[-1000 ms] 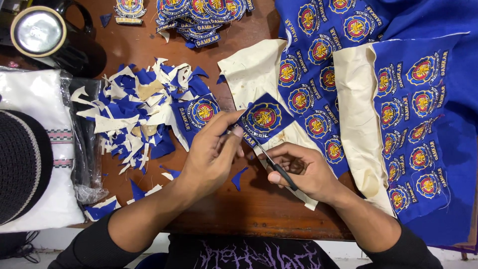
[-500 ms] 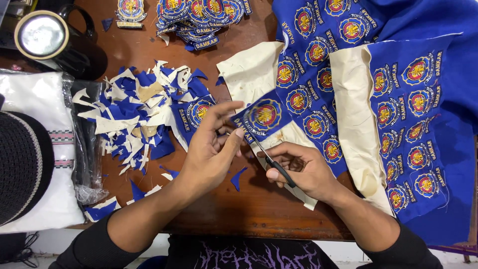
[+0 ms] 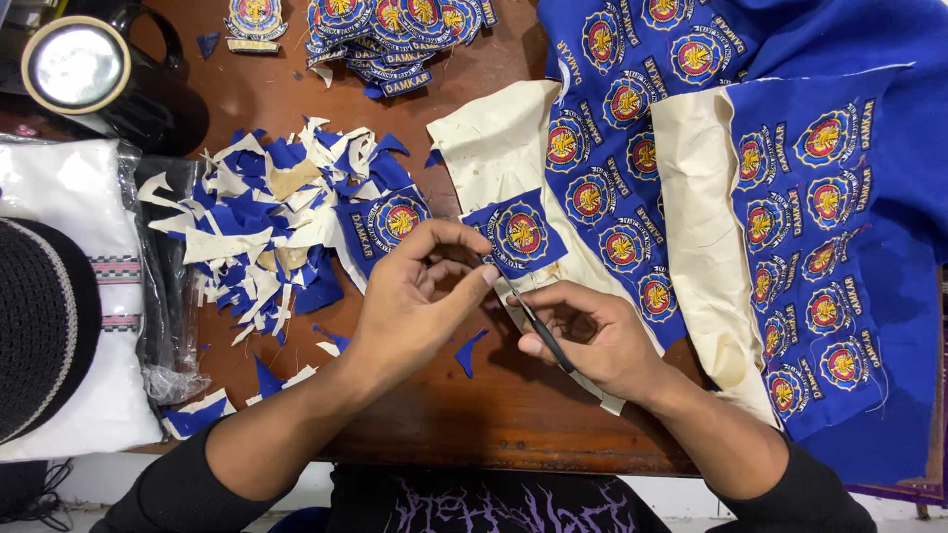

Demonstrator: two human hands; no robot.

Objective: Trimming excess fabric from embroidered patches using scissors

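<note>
Brown wooden table (image 3: 296, 89) fills the view, crowded with blue cloth. Near its middle lies the patch (image 3: 516, 235) — a small blue square of fabric with a round red-and-yellow emblem — tilted and resting partly on the cream backing (image 3: 494, 148) of a larger strip. The left hand (image 3: 420, 301) pinches the patch's lower left edge between thumb and forefinger, the other fingers curled loosely beneath. The right hand (image 3: 592, 336), just below the patch, is closed around dark scissors (image 3: 538, 331), whose blades point up toward the patch's lower edge; whether the blades are parted I cannot tell.

Right of the patch, long strips (image 3: 632, 128) of blue cloth carry rows of the same emblem, uncut, with cream backing folded over between them, and a wider blue sheet (image 3: 820, 197) of emblems lies farther right. Left of the patch sits a heap of scraps (image 3: 267, 227) — blue and cream offcuts — with one more cut emblem at its right edge. Above the patch, at the table's far edge, is a pile of finished badges (image 3: 395, 35). Far left of the patch stand a black mug (image 3: 109, 84), a white folded cloth in clear plastic (image 3: 79, 296) and a dark knitted cap (image 3: 39, 336). A few blue slivers lie just below the left hand.
</note>
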